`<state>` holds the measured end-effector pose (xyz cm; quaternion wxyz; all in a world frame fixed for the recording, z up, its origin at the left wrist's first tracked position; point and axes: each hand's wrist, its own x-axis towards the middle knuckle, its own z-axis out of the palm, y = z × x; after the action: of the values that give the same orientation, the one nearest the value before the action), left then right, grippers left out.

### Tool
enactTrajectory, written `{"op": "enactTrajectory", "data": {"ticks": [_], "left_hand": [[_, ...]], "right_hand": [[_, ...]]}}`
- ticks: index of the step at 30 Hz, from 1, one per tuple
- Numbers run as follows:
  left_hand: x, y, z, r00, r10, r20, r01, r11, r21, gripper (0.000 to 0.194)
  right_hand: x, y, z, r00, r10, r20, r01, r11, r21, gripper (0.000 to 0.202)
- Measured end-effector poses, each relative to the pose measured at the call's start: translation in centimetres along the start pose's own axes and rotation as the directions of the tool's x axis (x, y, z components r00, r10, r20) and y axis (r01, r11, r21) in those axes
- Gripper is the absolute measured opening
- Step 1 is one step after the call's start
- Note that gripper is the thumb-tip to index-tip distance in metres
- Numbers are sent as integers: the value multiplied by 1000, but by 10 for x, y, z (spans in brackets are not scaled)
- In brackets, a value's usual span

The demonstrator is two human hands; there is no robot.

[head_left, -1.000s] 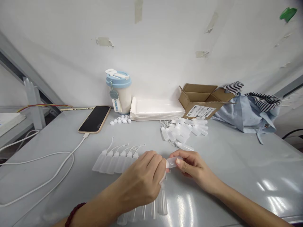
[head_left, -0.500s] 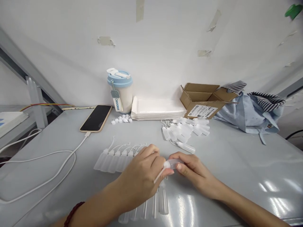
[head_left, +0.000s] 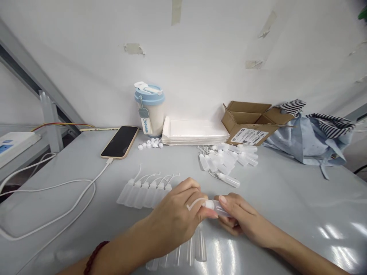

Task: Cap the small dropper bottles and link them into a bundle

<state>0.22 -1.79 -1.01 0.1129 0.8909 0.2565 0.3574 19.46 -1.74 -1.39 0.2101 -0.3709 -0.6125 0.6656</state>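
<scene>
Between my two hands is a small translucent squeeze bottle (head_left: 220, 207) with a white cap and a thin bent strap. My left hand (head_left: 179, 214) pinches it at the cap end, the strap lying over the fingers. My right hand (head_left: 243, 215) is closed around the bottle's body. Left of my left hand lies a row of similar bottles (head_left: 137, 194) with their straps pointing away from me. Clear bottles (head_left: 200, 246) form another row nearer me, partly covered by my left hand and forearm.
Behind my hands lies a pile of bottles (head_left: 226, 158). Small white caps (head_left: 150, 144) sit by a blue-lidded cup (head_left: 151, 110). White padded envelopes (head_left: 197, 131), an open carton (head_left: 249, 126) and a blue bag (head_left: 301, 139) line the wall. A phone (head_left: 120, 142) with its white cable (head_left: 86, 191) is at left.
My right hand has shifted its grip, with the thumb now on top of the bottle. The strap has turned and now arches over my left fingers. The view has shifted slightly.
</scene>
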Motion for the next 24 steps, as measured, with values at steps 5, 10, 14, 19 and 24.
{"op": "enactTrajectory", "data": {"ticks": [5,10,14,19,24], "left_hand": [[2,-27,-12,948,-314,-46,316,948,42,17],[-9,-92,-47,887,-450,-107,460,832,310,27],[-19,-125,-58,880,-467,-91,463,798,386,32],[-26,-137,-51,884,-464,-51,440,792,424,36],[-26,-141,-48,883,-469,-16,428,789,441,38]], "right_hand": [[4,3,-13,942,-202,-267,159,972,-172,45],[10,0,-51,595,-456,-662,188,880,-437,36],[18,5,-80,467,-445,-764,24,870,-492,29],[28,21,-91,476,-636,-607,-157,618,-770,41],[23,11,-67,370,-856,-361,-46,371,-928,18]]}}
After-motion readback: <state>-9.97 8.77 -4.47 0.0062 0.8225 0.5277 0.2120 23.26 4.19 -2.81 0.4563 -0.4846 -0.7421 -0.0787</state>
